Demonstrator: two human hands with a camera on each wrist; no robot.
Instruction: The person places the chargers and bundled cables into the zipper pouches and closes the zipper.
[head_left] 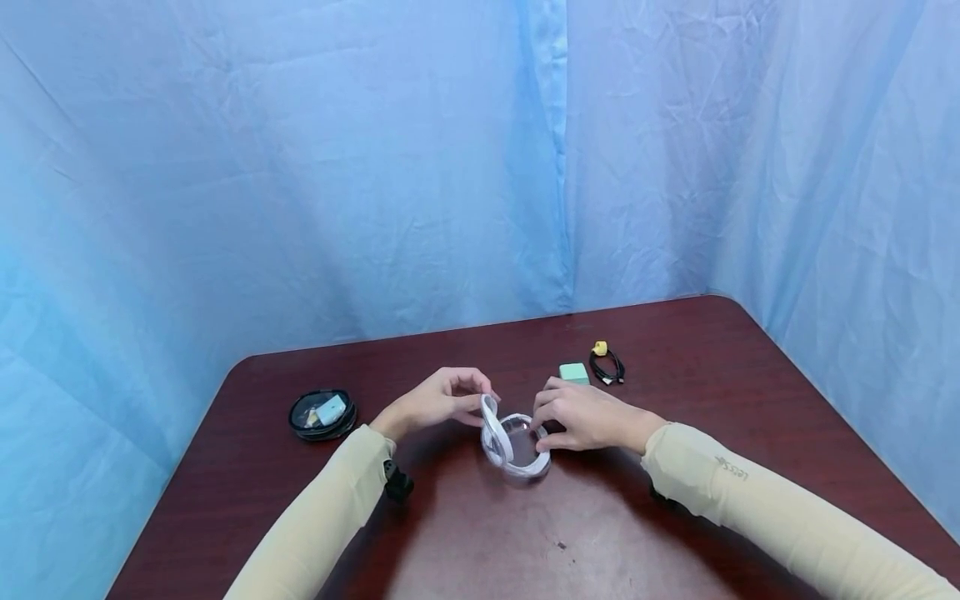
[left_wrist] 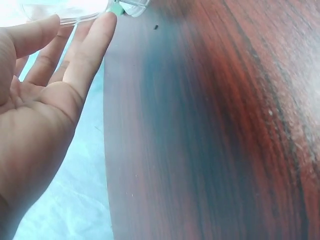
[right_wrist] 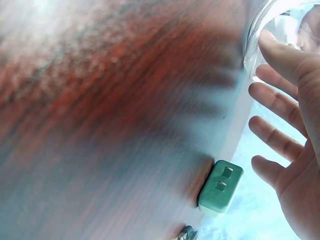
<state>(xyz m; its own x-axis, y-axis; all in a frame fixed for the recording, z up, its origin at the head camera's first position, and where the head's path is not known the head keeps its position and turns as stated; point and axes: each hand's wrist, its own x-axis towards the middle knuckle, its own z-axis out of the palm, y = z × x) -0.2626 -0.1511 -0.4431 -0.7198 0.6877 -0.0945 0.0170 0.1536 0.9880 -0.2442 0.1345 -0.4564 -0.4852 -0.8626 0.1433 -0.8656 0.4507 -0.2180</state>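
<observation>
The person is holding a clear round case [head_left: 528,472] just above or on the table [head_left: 480,550], I cannot tell which, midway between the two hands. The left hand [head_left: 442,397] is pinching the white-edged lid [head_left: 497,437], which is standing tilted up from the base, while the right hand [head_left: 581,414] is keeping its fingers spread, thumb and forefinger seemingly touching the rim on the other side. To my eye they are working on the opening step, and the next move is probably calling for spreading lid and base wider while the right hand is steadying the rim. Just beyond the right hand a green plug [head_left: 573,372] is lying, with a small looped black cable [head_left: 620,367] resting near it. Well to the left, a black-edged round case [head_left: 322,434] is sitting with a pale plug [head_left: 331,409] showing in it.
</observation>
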